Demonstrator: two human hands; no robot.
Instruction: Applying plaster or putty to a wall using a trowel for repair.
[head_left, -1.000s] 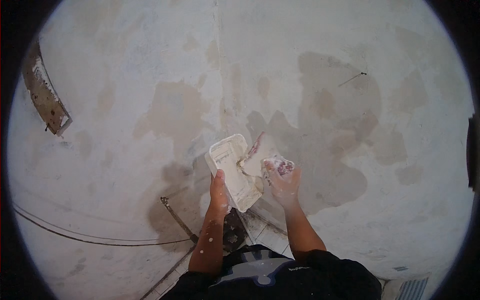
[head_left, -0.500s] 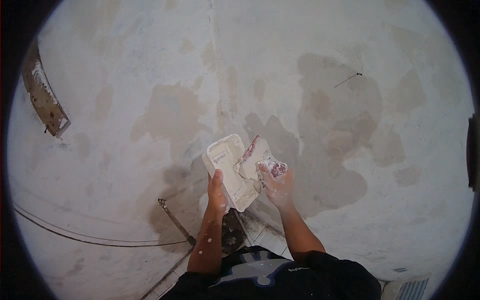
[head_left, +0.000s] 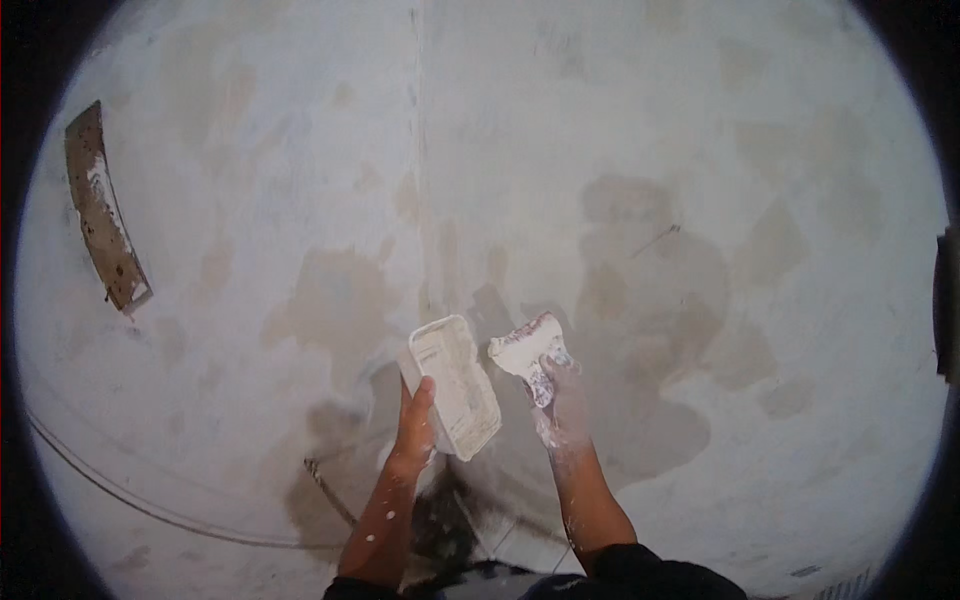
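My left hand is closed round the side of a pale rectangular tub coated inside with cream-coloured paste. To its right, apart from the tub's rim, my right hand grips a flat scraper whose wide end is covered in white paste, with purplish-red patches showing on it. Both hands are held out before a patched, off-white wall, and white smears cover the fingers of my right hand and spot my left forearm.
A vertical wall corner runs up the middle. A rough wooden strip is fixed at the left. A thin cable crosses low left toward a short bar. A small nail sticks out at the right. A dark patch lies below my hands.
The scraper has come out of the tub and turned, its paste-covered end now apart from the rim. The view has tilted upward, so the tub and both hands sit lower in the picture.
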